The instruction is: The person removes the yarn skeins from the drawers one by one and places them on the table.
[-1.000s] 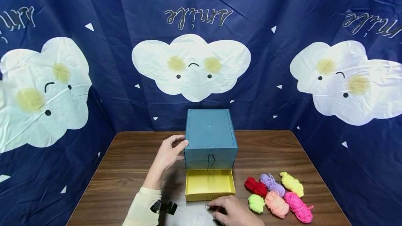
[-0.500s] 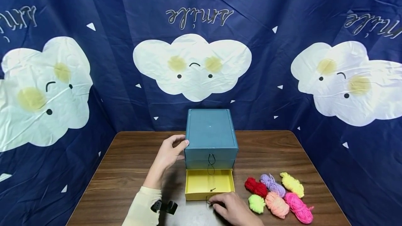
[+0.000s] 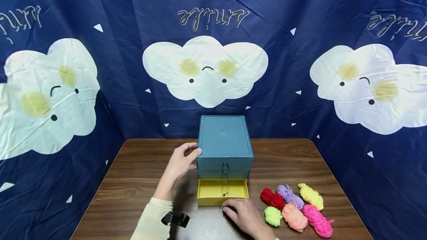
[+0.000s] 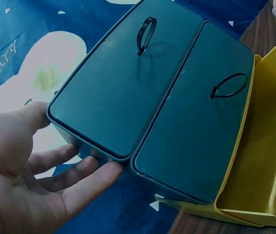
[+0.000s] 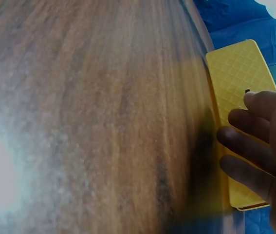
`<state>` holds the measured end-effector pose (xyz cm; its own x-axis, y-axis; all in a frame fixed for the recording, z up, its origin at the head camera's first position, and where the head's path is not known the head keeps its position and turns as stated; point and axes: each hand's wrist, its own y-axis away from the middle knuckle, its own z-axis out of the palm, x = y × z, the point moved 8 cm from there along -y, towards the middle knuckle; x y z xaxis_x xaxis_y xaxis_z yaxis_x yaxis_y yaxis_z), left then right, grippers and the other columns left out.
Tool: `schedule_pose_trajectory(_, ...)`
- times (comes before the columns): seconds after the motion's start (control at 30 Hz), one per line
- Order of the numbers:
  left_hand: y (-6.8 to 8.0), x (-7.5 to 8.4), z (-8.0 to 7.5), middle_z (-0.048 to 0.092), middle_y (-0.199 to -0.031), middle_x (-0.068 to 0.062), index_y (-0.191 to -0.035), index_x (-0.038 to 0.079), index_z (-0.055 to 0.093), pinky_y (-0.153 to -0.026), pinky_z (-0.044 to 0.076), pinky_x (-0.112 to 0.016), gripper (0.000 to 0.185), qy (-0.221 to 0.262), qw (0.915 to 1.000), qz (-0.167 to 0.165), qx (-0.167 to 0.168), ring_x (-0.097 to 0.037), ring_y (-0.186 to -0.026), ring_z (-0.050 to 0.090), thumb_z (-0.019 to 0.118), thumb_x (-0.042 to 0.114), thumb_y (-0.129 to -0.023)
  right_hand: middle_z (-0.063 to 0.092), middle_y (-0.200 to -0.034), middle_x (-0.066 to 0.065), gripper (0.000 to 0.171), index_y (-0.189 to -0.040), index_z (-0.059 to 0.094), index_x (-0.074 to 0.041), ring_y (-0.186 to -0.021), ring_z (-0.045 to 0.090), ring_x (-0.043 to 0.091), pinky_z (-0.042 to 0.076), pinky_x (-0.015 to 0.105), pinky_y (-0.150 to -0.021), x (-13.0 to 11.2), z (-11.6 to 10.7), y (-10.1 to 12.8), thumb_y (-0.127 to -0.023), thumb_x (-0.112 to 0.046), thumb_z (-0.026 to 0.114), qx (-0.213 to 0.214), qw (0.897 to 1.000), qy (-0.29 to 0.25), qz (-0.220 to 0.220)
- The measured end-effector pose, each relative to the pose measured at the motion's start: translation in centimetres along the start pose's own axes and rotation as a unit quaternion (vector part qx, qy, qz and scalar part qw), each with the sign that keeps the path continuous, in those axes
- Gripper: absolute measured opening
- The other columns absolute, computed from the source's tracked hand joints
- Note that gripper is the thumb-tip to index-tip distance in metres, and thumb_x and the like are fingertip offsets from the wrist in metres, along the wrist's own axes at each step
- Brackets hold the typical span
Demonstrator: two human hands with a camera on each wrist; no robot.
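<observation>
A blue-green drawer box (image 3: 224, 136) stands on the table, with two closed drawer fronts, each bearing a black loop. Below them, a yellow drawer (image 3: 207, 201) sticks out partway at the bottom. My left hand (image 3: 180, 162) rests against the box's left side; in the left wrist view its thumb touches the corner and its extended fingers lie along the side. My right hand (image 3: 245, 214) is at the yellow drawer's front. In the right wrist view, its loosely extended fingers (image 5: 247, 141) press on the quilted yellow face, beside a small black bit of the handle.
Several yarn skeins lie right of the drawer, among them red (image 3: 271, 198), purple (image 3: 289, 195), yellow (image 3: 311, 196), green (image 3: 272, 216), peach (image 3: 294, 217) and pink (image 3: 318, 220). A blue cloud-printed curtain (image 3: 280, 121) surrounds the wooden table (image 3: 140, 180).
The yellow drawer has slid a little inward, and my right hand has moved forward with its front. A small dark tie now shows inside the drawer's front. My left hand keeps its place.
</observation>
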<state>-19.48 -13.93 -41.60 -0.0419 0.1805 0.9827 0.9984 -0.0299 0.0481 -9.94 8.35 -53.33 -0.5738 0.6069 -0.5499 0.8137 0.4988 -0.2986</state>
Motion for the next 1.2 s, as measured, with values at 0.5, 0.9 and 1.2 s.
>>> schedule_pose_trajectory(0.5, -0.1, -0.1, -0.1, 0.063, -0.134, -0.021, -0.139, 0.002, 0.059, -0.086, 0.06, -0.055, 0.047, 0.003, 1.0, -0.006, 0.004, -0.033, -0.116, 0.065, 0.069, 0.025, -0.1, 0.077, -0.096, -0.013, 0.008, -0.101, 0.078, -0.024, -0.085, 0.072, 0.004, 0.059, 0.027, -0.071, 1.1, 0.1, -2.0, -0.098, -0.025, 0.071, 0.039, 0.999, 0.026, 0.003)
schedule_pose_trajectory(0.9, -0.1, -0.3, 0.0, 0.062, -0.135, -0.023, -0.141, 0.0, 0.057, -0.083, 0.061, -0.055, 0.049, 0.0, 1.0, -0.003, 0.001, -0.034, -0.117, 0.064, 0.068, 0.026, -0.1, 0.078, -0.093, -0.011, 0.007, -0.099, 0.078, -0.024, -0.082, 0.073, 0.008, 0.059, 0.029, -0.069, 1.9, -0.3, -3.5, -0.096, -0.024, 0.072, 0.041, 0.997, 0.064, 0.01)
schedule_pose_trajectory(1.2, 0.0, 0.0, 0.0, 0.063, -0.133, -0.022, -0.139, 0.002, 0.059, -0.08, 0.063, -0.048, 0.047, -0.001, 1.0, -0.005, 0.001, -0.034, -0.115, 0.065, 0.069, 0.025, -0.099, 0.078, -0.091, -0.011, 0.005, -0.096, 0.077, -0.023, -0.08, 0.073, 0.009, 0.059, 0.03, -0.068, 2.6, -0.6, -4.4, -0.096, -0.022, 0.072, 0.042, 0.996, 0.072, 0.01)
